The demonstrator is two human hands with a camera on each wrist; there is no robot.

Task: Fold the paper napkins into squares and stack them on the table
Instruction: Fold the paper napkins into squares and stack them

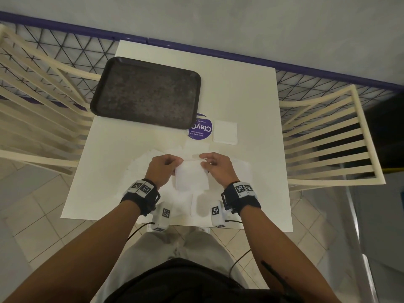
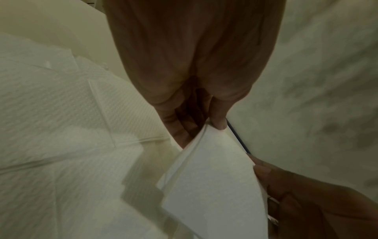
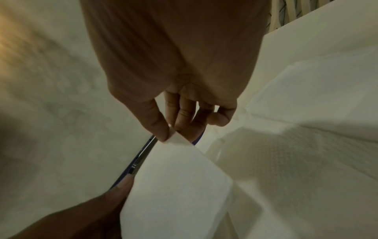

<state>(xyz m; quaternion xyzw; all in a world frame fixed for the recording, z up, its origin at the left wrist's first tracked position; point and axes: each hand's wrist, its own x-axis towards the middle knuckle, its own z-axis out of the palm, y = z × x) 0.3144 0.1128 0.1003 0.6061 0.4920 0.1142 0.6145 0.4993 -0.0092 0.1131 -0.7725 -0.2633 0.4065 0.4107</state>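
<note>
Napkin (image 1: pixel 192 176), thin white paper with a faint embossed grain, is held lifted above the near middle of the surface (image 1: pixel 244 101), its upper edge doubled over so that layered edges show in the left wrist view. The left hand (image 1: pixel 164 169) is pinched on the upper left corner, thumb tip pressed against the paper's edge. The right hand (image 1: pixel 217 168) is pinched on the upper right corner between thumb and forefinger, the other fingers (image 3: pixel 185 113) loosely curled behind. Both hands are thus clamped on the same sheet, set apart by its width.

Under and around the held sheet, loose napkins (image 1: pixel 142 165) are spread flat in an overlapping scatter; a dimpled texture and straight crease lines are seen on them in the wrist views. A folded stack (image 1: pixel 225 132), square with soft corners, lies flat beyond the right hand, just beside a round purple sticker (image 1: pixel 202 131) with white lettering. The sticker is partly covered by the near corner of a dark rectangular tray (image 1: pixel 146 92), speckled and with rounded corners and a raised rim. The surface itself is matte and off-white. Cream slatted chairs (image 1: pixel 328 145) are seen on either side, with black wire mesh behind.
</note>
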